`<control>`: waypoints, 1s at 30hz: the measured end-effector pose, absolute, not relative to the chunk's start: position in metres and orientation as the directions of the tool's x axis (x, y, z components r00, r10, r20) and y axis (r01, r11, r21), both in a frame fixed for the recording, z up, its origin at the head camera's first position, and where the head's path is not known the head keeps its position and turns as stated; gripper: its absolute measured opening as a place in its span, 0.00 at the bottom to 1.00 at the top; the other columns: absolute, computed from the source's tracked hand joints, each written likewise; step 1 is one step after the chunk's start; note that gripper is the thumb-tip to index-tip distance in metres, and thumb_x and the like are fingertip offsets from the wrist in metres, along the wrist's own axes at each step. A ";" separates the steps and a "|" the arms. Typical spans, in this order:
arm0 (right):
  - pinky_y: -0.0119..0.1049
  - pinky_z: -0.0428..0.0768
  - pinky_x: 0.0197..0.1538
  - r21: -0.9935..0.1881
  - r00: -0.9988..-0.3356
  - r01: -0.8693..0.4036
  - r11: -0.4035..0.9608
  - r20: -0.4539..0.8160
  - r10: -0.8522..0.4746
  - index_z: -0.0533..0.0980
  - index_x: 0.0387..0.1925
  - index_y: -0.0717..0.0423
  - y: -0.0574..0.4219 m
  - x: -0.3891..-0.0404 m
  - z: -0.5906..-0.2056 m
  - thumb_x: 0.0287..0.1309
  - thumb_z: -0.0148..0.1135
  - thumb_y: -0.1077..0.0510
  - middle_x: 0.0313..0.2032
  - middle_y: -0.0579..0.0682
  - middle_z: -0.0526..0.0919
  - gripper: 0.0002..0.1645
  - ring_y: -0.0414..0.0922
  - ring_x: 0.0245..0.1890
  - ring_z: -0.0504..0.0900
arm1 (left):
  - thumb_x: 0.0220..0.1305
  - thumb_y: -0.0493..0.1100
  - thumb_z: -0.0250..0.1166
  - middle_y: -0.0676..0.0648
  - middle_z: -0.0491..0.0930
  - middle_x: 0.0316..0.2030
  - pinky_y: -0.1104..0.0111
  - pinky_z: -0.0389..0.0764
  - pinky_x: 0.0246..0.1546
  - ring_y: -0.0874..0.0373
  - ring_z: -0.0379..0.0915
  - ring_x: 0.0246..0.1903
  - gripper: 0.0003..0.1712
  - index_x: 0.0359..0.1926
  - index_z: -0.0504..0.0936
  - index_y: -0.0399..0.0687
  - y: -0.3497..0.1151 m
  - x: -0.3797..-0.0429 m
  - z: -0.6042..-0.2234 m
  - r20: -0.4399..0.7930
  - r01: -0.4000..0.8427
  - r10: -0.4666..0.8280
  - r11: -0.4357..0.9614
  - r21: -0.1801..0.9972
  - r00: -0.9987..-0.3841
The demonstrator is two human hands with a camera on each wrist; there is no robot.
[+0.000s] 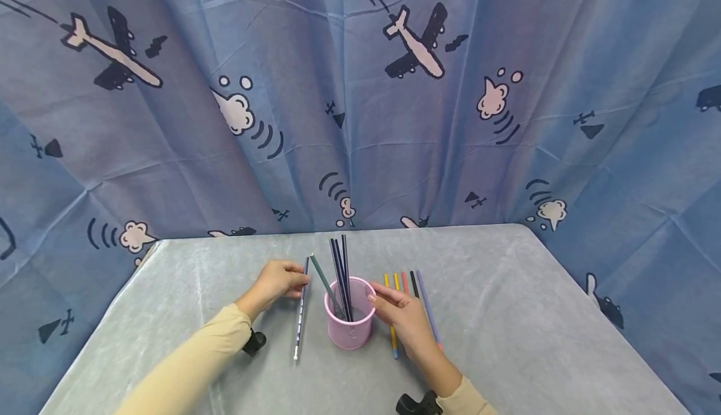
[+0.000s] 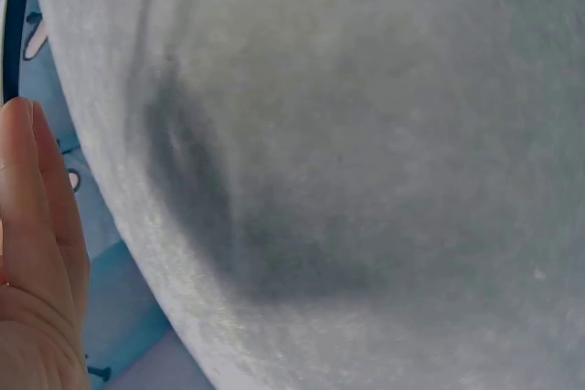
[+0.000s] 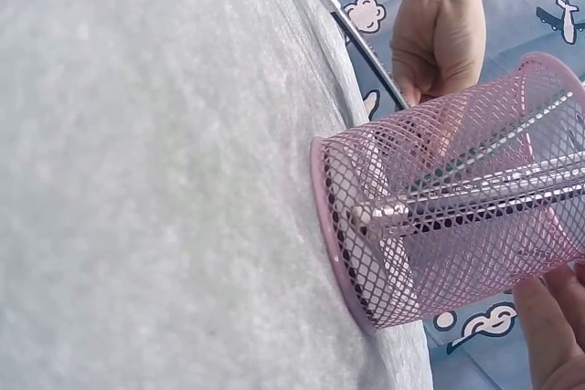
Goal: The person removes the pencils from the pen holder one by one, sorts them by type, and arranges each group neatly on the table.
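My left hand (image 1: 277, 282) pinches a dark blue-and-white pencil (image 1: 300, 327) near its upper part, left of a pink mesh pencil cup (image 1: 350, 335). The pencil's white eraser end points down toward me. In the right wrist view this pencil (image 3: 361, 43) slants beside the cup, outside it. The cup stands upright and holds several dark pencils (image 1: 344, 265) and a green pencil (image 1: 321, 273) leaning left. With thumb and fingers at its right rim, my right hand (image 1: 408, 318) holds the cup. The left wrist view shows only part of my left hand (image 2: 41, 253).
Right of the cup, partly behind my right hand, lie yellow pencils (image 1: 396, 281), a red one (image 1: 405, 282), a black one (image 1: 414, 283) and a purple one (image 1: 426, 305). A grey cloth covers the table (image 1: 507, 321). A blue airplane-print curtain (image 1: 310, 89) hangs behind it.
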State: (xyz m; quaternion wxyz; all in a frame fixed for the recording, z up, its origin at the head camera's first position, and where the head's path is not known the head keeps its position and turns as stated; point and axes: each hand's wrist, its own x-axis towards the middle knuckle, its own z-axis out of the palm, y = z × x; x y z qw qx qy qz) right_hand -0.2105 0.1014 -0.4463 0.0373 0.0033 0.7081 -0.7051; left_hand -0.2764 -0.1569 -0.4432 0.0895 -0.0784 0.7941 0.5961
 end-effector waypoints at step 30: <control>0.30 0.87 0.50 -0.998 -0.997 0.064 -0.021 -0.063 -0.048 0.78 0.57 0.66 0.101 -0.212 -0.446 0.63 0.65 0.60 0.55 0.61 0.84 0.22 0.39 0.48 0.85 | 0.59 0.30 0.68 0.49 0.79 0.24 0.74 0.85 0.22 0.64 0.75 0.23 0.15 0.46 0.80 0.25 -0.154 -0.275 -0.459 -0.284 -0.274 -0.012 0.300 0.914 -0.959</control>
